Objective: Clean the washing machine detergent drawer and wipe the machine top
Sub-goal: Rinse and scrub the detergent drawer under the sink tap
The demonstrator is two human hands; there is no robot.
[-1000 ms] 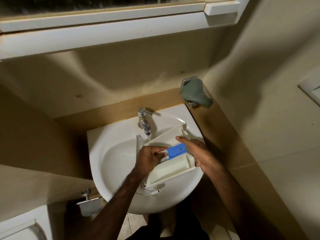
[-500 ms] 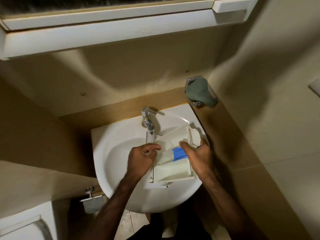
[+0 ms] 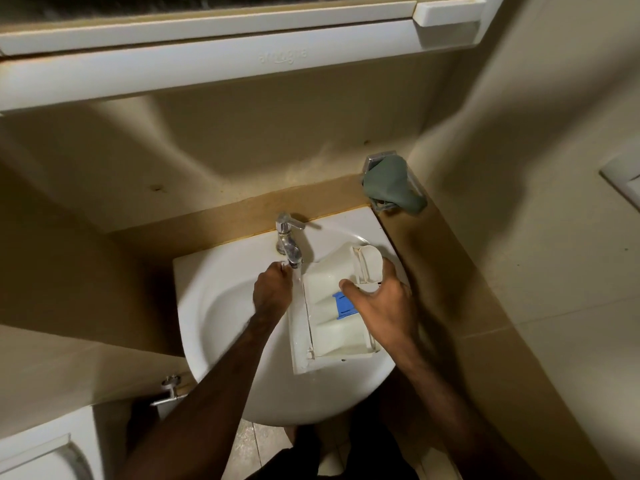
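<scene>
Left hand (image 3: 272, 289) off drawer (image 3: 332, 306), now curled at tap (image 3: 289, 249) spout; right hand (image 3: 381, 306) grips drawer alone; rinse continues.

White sink (image 3: 221, 306) under detergent drawer (image 3: 332, 327)

We take this for a small home bathroom: a white ceramic washbasin (image 3: 221, 306) with a chrome tap (image 3: 289, 242) set against beige tiled walls (image 3: 519, 237), a white cabinet (image 3: 207, 64) mounted above, tiled floor (image 3: 256, 448) below.
</scene>
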